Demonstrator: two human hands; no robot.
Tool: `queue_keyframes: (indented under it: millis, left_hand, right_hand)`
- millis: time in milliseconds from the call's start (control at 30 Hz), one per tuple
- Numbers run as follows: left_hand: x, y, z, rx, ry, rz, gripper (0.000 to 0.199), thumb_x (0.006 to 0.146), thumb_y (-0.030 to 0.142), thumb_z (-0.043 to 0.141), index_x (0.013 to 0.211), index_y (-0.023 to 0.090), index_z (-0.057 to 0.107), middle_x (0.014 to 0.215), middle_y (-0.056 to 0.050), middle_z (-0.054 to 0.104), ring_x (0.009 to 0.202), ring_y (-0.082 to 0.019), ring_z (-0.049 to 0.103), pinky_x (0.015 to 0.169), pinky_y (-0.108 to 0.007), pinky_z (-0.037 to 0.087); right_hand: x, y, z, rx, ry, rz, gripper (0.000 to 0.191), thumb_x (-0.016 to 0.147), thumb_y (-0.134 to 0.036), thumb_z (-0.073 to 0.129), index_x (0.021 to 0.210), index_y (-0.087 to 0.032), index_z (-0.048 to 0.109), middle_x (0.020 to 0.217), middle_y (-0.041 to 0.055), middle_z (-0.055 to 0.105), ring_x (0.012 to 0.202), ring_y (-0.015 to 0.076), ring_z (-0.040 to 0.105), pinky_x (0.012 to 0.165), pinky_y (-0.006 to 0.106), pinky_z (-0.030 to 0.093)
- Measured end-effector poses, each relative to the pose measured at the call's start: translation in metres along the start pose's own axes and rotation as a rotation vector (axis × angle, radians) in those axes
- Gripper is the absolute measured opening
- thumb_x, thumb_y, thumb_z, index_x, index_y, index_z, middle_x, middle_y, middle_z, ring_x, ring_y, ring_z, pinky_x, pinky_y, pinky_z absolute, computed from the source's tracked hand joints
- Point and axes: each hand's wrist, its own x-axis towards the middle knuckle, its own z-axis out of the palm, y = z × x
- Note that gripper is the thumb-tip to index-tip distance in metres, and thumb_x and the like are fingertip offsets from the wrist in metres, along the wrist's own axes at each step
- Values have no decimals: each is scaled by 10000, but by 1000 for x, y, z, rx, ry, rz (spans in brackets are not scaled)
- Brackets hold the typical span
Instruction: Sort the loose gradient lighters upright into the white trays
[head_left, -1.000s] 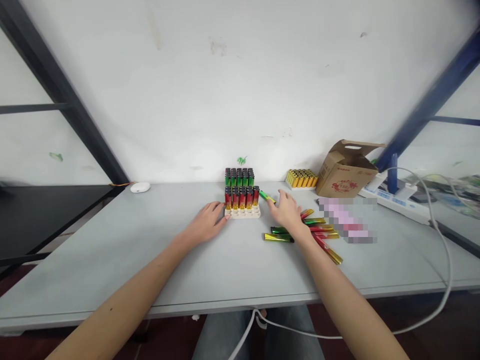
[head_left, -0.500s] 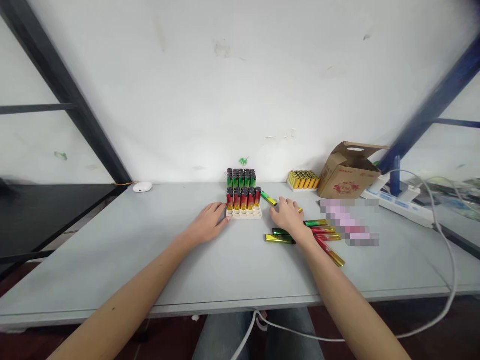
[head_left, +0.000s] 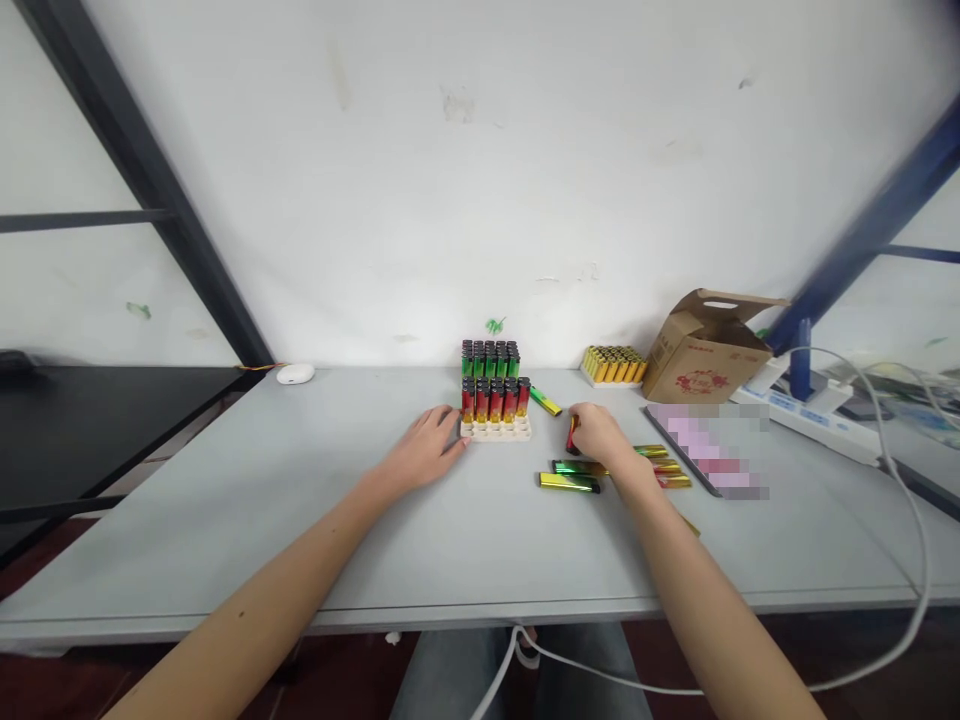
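Note:
My left hand (head_left: 427, 447) lies with its fingers stretched out on the table, its fingertips and thumb against the left end of a white holed rack (head_left: 496, 433). Red-and-yellow lighters (head_left: 489, 400) with black tops stand upright in that rack, and bare holes show along its front. My right hand (head_left: 598, 434) is closed on a red lighter (head_left: 573, 436) just right of the rack, black end toward me; the fingers hide part of it. Around and beneath my right wrist lie loose lighters: a yellow one (head_left: 568, 482), a green one (head_left: 579, 467) and several more partly hidden by my forearm.
Behind the red rows stand green lighters (head_left: 491, 358). One green-and-yellow lighter (head_left: 546, 401) lies alone. A rack of yellow lighters (head_left: 615, 364), an open cardboard box (head_left: 697, 370), a blurred-out flat device (head_left: 705, 450) and a power strip (head_left: 810, 415) are at right. A white case (head_left: 295, 373) sits far left.
My right hand has closed on a red lighter and lifted its wrist slightly over the loose pile. My left hand stays at the rack. The whole view has shifted slightly.

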Motion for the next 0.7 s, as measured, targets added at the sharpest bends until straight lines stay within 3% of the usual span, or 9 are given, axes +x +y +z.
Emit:
queue_keyframes:
  millis: [167,333,533,700]
  left_hand:
    - [0,-1,1,24,-10,2,418,980,424,387,1303,174,475,1321,-155,502,1234,-316,493,1041,-469,414]
    - [0,-2,2,16,3,12,405,976,425,400,1292,185,480,1316,-150,506,1231,-312,498,1042,-470,414]
    - [1,-4,3,3,11,20,412,973,433,403,1294,186,483,1316,-152,513,1232,-318,499,1038,-477,417]
    - [1,-4,2,-5,13,16,416,966,432,413,1299,192,483,1320,-149,514,1231,-317,502,1039,-480,419]
  right_hand:
    - [-4,-1,-1,19,-7,3,266,808,-137,510,1008,-145,685,1070,156,684,917,259,642,653,300,371]
    - [-7,-3,-5,59,131,-29,329,806,-228,598,1131,-197,641,1260,111,595,1114,259,571,728,289,389]
    - [-8,-18,1,47,174,-196,261,856,-248,559,1092,-219,667,1066,85,646,1023,242,585,739,294,381]
    - [-9,-24,8,7,166,-193,255,899,-303,531,1096,-200,655,1045,100,648,944,238,608,684,296,365]
